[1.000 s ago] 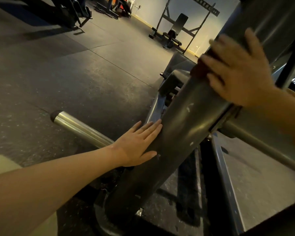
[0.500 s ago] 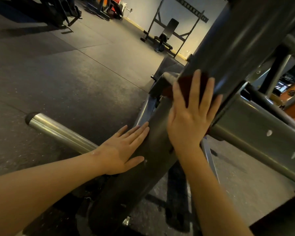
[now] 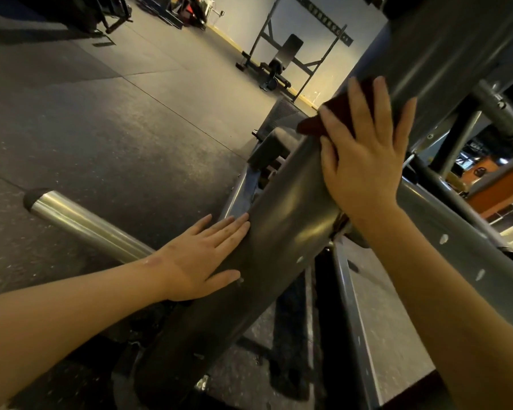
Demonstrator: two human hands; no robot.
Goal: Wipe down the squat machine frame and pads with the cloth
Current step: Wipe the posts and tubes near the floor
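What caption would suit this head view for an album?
Right hand presses a dark red cloth against the slanted grey steel frame tube; left hand rests lower down.

My left hand [image 3: 202, 261], right hand [image 3: 365, 167]: both bare. Both forearms [image 3: 71, 315] bare as far as visible. Faint oval mark [image 3: 152, 263] on my left wrist.

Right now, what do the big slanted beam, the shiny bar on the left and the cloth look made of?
Beam: probably painted steel, grey with a dull sheen; soft highlights and small pale chips show.
Bar: bare polished metal, likely chromed; bright mirror streaks, dark end cap.
Cloth: soft dark-red fabric, bunching under the right hand.
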